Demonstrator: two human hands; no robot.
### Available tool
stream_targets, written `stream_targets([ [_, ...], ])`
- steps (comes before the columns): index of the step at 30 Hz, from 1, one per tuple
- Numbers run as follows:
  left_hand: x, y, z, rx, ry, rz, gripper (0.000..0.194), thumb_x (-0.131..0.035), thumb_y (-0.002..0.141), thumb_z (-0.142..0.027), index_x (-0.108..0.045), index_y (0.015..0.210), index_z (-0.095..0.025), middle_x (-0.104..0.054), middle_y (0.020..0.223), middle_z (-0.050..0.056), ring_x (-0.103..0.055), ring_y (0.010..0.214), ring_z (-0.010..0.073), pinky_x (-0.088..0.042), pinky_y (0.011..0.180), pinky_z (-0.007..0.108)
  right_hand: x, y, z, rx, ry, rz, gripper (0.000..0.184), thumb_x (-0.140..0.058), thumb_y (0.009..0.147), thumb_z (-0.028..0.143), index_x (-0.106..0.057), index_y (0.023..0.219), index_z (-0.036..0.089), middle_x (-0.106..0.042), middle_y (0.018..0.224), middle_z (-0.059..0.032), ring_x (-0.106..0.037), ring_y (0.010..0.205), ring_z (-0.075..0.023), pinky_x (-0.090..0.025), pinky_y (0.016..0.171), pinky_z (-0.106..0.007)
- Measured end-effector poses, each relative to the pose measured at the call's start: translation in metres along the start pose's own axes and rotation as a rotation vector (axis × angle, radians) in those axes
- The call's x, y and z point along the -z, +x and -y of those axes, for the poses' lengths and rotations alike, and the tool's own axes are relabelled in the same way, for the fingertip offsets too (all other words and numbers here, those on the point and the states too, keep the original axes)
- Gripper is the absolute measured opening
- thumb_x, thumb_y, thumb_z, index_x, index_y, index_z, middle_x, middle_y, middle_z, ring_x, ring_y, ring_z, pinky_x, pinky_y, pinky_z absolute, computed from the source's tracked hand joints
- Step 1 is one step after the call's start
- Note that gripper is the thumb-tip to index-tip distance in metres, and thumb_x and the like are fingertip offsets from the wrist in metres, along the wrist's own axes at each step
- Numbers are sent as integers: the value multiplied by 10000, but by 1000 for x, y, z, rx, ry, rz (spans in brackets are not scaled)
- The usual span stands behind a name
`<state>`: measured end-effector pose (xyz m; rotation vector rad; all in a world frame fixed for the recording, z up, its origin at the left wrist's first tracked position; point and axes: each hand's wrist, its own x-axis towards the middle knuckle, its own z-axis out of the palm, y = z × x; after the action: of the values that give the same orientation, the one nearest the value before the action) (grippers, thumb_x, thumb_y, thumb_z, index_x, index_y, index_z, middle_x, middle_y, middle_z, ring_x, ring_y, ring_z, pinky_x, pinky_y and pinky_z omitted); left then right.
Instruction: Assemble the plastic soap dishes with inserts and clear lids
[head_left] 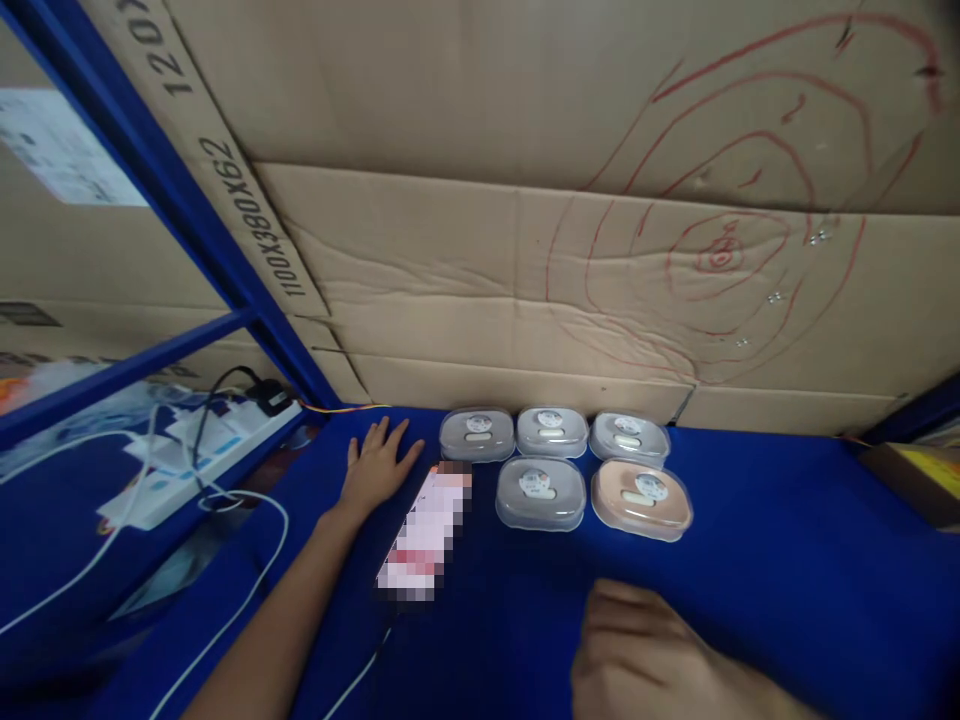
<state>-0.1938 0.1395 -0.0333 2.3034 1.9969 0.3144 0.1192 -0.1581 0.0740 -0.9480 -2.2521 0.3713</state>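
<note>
I stretch my left forearm (pixel 292 610) toward the far left, my left hand (pixel 375 470) palm down, fingers (pixel 397 436) spread. My right hand (pixel 645 650) sits near right, knuckles up, probably fisted, though it's blurred.

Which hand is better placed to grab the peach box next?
Probably the right hand: it's curled on the near side of the peach box. The left hand lies spread farther off, with the front grey box between.

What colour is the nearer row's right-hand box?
The box is peach; the head view shows it best.
</note>
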Motion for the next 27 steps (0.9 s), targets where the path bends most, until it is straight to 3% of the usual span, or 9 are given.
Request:
stream_targets([
  [2, 0, 0, -1, 2, -3, -1, 666, -445, 1091, -523, -489, 1664, -187, -348, 1775, 204, -292, 1674, 393, -209, 1342, 668, -11, -15, -29, 114, -198, -74, 525, -426, 1162, 411, -533, 682, 227, -540, 545, 30, -459, 531, -128, -377, 623, -321],
  [3, 1, 0, -2, 4, -5, -2, 664, -449, 1091, -520, -489, 1664, -186, -346, 1775, 205, -291, 1674, 395, -207, 1342, 670, -16, -23, -46, 87, -276, -54, 552, -399, 1165, 378, -513, 647, 226, -509, 515, 34, -403, 490, -123, -305, 575, -338],
  [6, 2, 0, -3, 7, -12, 2, 664, -455, 1092, -513, -483, 1667, -183, -335, 1780, 208, -281, 1677, 397, -199, 1343, 671, -28, -42, -88, -40, -325, 47, 569, -388, 1164, 327, -535, 627, 208, -526, 513, 36, -378, 458, -102, -252, 561, -340],
  [8, 3, -1, -3, 7, -9, 10, 666, -450, 1095, -517, -477, 1671, -185, -329, 1784, 205, -272, 1681, 395, -200, 1344, 666, -32, -48, -102, -92, -310, 84, 563, -399, 1165, 320, -564, 640, 200, -555, 533, 34, -410, 464, -92, -258, 570, -332],
  [18, 4, -6, -4, 0, 21, 27, 695, -384, 1108, -566, -429, 1693, -194, -297, 1799, 201, -261, 1683, 405, -210, 1338, 673, -26, -59, -101, -174, -253, 132, 497, -481, 1153, 351, -570, 684, 213, -573, 599, 25, -548, 538, -118, -310, 604, -319],
  [27, 7, -9, -6, -18, -127, -4, 705, -458, 1076, -553, -458, 1664, -165, -337, 1778, 225, -259, 1676, 448, -163, 1326, 730, -21, -60, -100, -165, -240, 144, 462, -508, 1144, 347, -570, 705, 217, -576, 617, 21, -577, 566, -130, -330, 614, -310],
])
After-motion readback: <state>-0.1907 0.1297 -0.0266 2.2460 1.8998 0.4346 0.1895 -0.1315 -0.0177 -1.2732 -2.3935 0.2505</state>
